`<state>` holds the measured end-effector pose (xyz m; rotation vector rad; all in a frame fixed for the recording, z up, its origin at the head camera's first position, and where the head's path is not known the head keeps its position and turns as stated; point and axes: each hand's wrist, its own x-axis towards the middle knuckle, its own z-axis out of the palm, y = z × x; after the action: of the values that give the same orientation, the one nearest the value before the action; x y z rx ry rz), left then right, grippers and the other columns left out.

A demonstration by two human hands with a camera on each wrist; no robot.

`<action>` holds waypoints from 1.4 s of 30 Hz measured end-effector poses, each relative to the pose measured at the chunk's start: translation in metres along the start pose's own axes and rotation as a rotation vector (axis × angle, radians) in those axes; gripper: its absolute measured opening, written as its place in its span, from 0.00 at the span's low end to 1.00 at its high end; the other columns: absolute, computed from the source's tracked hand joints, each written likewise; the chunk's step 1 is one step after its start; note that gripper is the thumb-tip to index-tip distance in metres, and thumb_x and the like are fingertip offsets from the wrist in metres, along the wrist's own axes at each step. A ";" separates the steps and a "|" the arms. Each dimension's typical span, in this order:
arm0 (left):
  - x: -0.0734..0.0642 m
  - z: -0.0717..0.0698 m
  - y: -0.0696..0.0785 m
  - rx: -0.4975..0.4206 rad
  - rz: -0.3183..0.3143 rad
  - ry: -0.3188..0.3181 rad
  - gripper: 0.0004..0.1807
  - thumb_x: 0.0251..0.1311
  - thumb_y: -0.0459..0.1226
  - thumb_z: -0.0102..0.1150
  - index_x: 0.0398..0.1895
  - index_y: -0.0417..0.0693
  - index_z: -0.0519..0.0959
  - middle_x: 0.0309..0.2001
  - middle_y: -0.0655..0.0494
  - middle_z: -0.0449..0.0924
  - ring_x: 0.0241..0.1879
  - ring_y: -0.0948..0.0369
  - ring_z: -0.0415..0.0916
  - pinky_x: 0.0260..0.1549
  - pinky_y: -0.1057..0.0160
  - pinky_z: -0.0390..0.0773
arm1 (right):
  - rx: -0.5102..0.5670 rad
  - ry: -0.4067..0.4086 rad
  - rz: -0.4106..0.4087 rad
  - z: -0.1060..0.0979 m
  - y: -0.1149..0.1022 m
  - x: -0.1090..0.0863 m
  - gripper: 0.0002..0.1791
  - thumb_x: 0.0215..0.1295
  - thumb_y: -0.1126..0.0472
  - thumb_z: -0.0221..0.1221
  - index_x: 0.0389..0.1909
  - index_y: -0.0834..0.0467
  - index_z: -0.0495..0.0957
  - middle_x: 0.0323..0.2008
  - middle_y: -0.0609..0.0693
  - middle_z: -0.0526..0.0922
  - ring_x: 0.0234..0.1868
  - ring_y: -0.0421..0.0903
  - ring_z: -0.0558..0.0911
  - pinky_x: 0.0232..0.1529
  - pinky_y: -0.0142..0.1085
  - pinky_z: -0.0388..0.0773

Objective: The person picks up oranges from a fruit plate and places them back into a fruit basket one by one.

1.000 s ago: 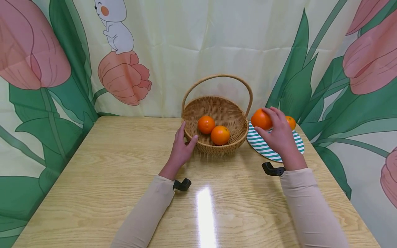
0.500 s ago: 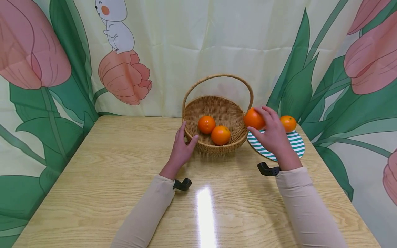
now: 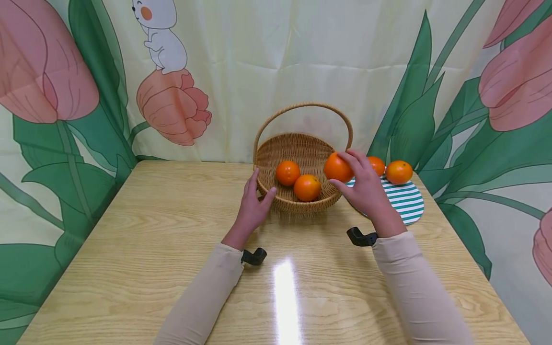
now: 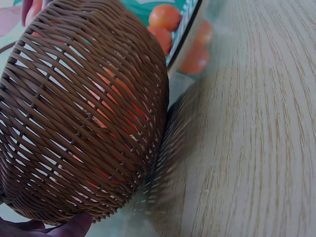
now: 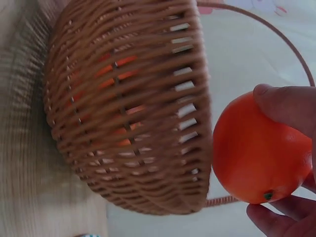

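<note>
My right hand [image 3: 364, 184] grips an orange [image 3: 338, 167] between thumb and fingers, at the right rim of the wicker basket [image 3: 302, 207]. In the right wrist view the held orange [image 5: 259, 148], with a small green stem spot, is level with the basket's rim. Two more oranges, one behind [image 3: 287, 173] and one in front [image 3: 307, 188], lie inside the basket. My left hand [image 3: 252, 208] rests against the basket's left side, thumb apart from the fairly straight fingers. In the left wrist view only its fingertips [image 4: 74, 226] show, touching the weave.
Right of the basket lies a round green-and-white striped mat [image 3: 405, 201]. On it sit two oranges, one at the right [image 3: 398, 172] and one partly behind my right hand [image 3: 376, 166]. A tall handle [image 3: 304, 104] arches over the basket. A printed curtain [image 3: 241, 96] hangs behind the wooden table [image 3: 172, 230].
My right hand has carried the orange leftward from above the striped mat to the basket's right rim. An orange on the mat has come into view behind it. The left hand stays put.
</note>
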<state>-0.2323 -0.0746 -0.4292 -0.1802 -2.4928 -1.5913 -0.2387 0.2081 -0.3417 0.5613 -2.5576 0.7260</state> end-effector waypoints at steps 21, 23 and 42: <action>-0.006 0.000 -0.002 0.010 -0.012 0.007 0.44 0.65 0.62 0.48 0.78 0.64 0.43 0.77 0.50 0.44 0.74 0.45 0.49 0.66 0.40 0.62 | 0.054 -0.127 -0.073 0.028 -0.012 -0.010 0.35 0.62 0.50 0.65 0.69 0.48 0.65 0.70 0.58 0.62 0.61 0.62 0.73 0.53 0.56 0.78; -0.006 0.001 -0.002 0.008 -0.011 0.004 0.44 0.65 0.62 0.48 0.78 0.63 0.43 0.77 0.50 0.44 0.74 0.45 0.50 0.66 0.40 0.63 | 0.056 -0.140 -0.075 0.028 -0.012 -0.011 0.35 0.61 0.50 0.65 0.69 0.48 0.65 0.70 0.57 0.62 0.61 0.62 0.73 0.53 0.55 0.79; -0.002 0.000 0.001 -0.005 -0.003 0.011 0.43 0.66 0.58 0.50 0.78 0.63 0.43 0.77 0.50 0.45 0.73 0.45 0.52 0.66 0.41 0.63 | 0.065 -0.206 -0.113 0.029 -0.017 -0.009 0.32 0.62 0.51 0.64 0.67 0.51 0.68 0.69 0.57 0.64 0.62 0.60 0.72 0.56 0.54 0.76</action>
<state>-0.2306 -0.0742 -0.4290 -0.1676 -2.4824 -1.5957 -0.2314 0.1804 -0.3615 0.8347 -2.6692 0.7483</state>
